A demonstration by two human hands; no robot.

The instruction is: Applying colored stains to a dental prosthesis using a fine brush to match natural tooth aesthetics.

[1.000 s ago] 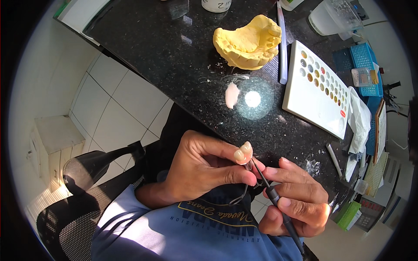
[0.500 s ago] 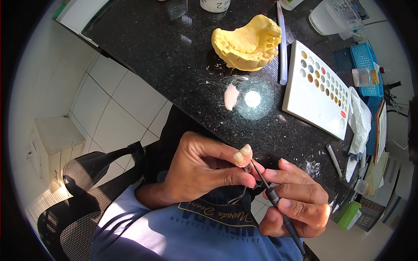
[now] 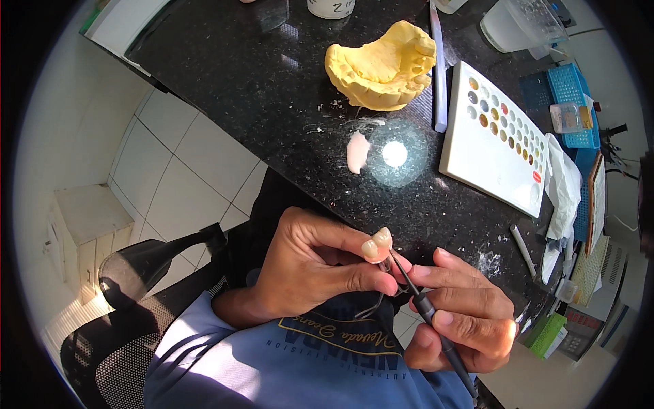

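Note:
My left hand (image 3: 306,266) pinches a small partial denture (image 3: 377,247) between thumb and fingers, close to my body at the bench's near edge. The denture has whitish teeth on a pink base, and thin metal wire parts extend below it; my fingers hide much of its frame. In my right hand (image 3: 470,313) is a slim carving instrument with a dark handle (image 3: 423,305), gripped like a pen. Its thin metal tip reaches up to the denture's right side; whether it touches cannot be made out.
On the dark speckled bench (image 3: 272,116) sit a yellow plaster dental model (image 3: 381,68), a pink material patch (image 3: 357,152) and a pale stick (image 3: 440,75). A white palette with coloured wells (image 3: 487,150), crumpled tissue (image 3: 562,174) and blue baskets (image 3: 571,95) stand right. A chair armrest (image 3: 157,262) is left.
Both hands keep their grips and nearly their places. The denture and tool tip have shifted very slightly; the bench things appear a little further left in the picture.

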